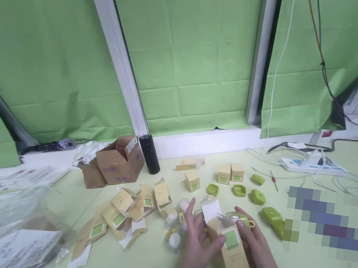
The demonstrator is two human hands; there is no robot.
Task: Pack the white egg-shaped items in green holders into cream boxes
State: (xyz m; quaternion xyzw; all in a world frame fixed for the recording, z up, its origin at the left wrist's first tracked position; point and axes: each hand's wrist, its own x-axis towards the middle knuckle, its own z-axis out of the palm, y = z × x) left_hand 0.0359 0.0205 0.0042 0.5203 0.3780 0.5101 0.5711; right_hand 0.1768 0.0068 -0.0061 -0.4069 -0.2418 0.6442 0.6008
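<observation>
My left hand (197,245) pinches a tan small carton (237,266) with a green window print, its white end flap standing up. On the carton's other side is my right hand (258,247), with curled fingers around a small green-and-clear item (243,219) that has a yellow loop. The carton lies against that hand too. Just left of my left hand sit several round clear cases (174,239) with white and yellow parts. Opened, flattened cartons (118,219) are heaped further left. Beyond my hands stand closed tan boxes (236,172) and open green cases (239,190).
At the back left are a brown cardboard box (121,166) and a black cylinder (149,154). A clear plastic bag (18,235) fills the near left. Green pieces (272,216) and red-handled tweezers (273,180) lie right. A power strip (314,167) with cables is behind.
</observation>
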